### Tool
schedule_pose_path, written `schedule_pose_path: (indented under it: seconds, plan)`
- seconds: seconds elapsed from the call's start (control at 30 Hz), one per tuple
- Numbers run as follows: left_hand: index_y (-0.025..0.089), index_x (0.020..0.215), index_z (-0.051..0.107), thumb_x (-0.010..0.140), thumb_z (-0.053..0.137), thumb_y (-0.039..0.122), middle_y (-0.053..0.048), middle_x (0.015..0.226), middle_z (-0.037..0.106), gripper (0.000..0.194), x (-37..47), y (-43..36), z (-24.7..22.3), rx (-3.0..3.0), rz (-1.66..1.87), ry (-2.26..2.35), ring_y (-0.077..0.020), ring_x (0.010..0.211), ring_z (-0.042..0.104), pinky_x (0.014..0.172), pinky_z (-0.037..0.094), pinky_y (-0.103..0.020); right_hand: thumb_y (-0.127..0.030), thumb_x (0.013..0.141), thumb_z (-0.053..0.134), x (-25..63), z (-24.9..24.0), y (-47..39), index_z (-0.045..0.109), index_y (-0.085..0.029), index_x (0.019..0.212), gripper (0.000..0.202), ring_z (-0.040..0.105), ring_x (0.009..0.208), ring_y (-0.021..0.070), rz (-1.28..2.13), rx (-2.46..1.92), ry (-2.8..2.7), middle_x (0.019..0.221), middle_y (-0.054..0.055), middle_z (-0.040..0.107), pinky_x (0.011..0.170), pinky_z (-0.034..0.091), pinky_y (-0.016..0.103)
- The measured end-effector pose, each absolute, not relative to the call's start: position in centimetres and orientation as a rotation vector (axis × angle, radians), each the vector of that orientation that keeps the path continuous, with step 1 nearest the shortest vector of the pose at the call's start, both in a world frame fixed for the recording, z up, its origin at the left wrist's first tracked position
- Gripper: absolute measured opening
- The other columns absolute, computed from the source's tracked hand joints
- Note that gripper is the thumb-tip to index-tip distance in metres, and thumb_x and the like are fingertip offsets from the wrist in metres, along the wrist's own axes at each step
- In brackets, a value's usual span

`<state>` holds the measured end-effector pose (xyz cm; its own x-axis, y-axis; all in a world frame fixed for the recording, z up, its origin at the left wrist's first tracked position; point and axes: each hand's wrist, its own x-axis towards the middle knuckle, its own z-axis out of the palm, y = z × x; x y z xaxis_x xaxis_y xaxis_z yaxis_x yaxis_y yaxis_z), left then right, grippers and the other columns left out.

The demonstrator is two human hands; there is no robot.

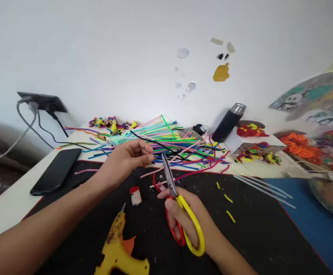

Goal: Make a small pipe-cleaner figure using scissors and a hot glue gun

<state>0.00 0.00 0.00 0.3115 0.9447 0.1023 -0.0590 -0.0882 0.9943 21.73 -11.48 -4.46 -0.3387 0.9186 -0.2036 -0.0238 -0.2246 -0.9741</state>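
My right hand point(199, 208) grips a pair of scissors point(169, 175) by its red and yellow handles. The blades look nearly together and point up and away. To their left, my left hand point(126, 158) has thumb and fingertips pinched; what lies between them, if anything, is too small to make out. A black pipe cleaner point(155, 141) runs just past its fingers, over a heap of many-coloured pipe cleaners point(152, 133). Below the left hand, a small red and white fuzzy piece point(135, 196) lies on the black mat point(212, 236). A yellow glue gun point(117, 244) rests nearest me.
A black phone point(56, 172) lies at the left, below a power strip point(42, 101) with cables. Short yellow bits point(228, 198) and clear glue sticks point(265, 189) are on the right. A black flask point(229, 122) leans at the back, beside a box point(242, 145) with finished fuzzy figures.
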Motion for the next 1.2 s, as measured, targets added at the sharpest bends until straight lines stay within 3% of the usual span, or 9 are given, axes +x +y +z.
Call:
schedule_pose_path:
  seconds: [0.43,0.67,1.2]
  plan:
    - [0.018,0.088,0.070,0.075,0.091,0.032,0.003,0.075,0.070,0.029,0.4,-0.3,0.5,1.448,1.037,0.915,-0.0114,0.067,0.065,0.062,0.054,-0.023,-0.082,0.089,0.064,21.6,-5.1,-11.6,0.067,-0.018,0.119,0.070,0.045,0.039,0.0088,1.613,-1.273,-1.437,0.055,-0.008,0.052,0.037,0.036,0.018]
    - [0.018,0.090,0.070,0.079,0.086,0.032,0.002,0.078,0.069,0.025,0.1,-0.4,0.7,1.551,0.993,0.952,-0.0119,0.068,0.065,0.064,0.054,-0.024,-0.069,0.098,0.063,21.9,-5.6,-11.5,0.070,-0.019,0.118,0.055,0.046,0.039,0.0087,1.474,-1.322,-1.579,0.053,-0.008,0.050,0.042,0.033,0.020]
    - [0.018,0.090,0.070,0.081,0.085,0.031,0.002,0.079,0.068,0.021,0.1,-0.4,0.2,1.584,0.982,0.959,-0.0119,0.069,0.065,0.064,0.053,-0.024,-0.059,0.099,0.067,21.6,-5.2,-11.6,0.071,-0.021,0.103,0.038,0.041,0.040,0.0089,1.435,-1.388,-1.565,0.050,-0.009,0.045,0.046,0.034,0.021]
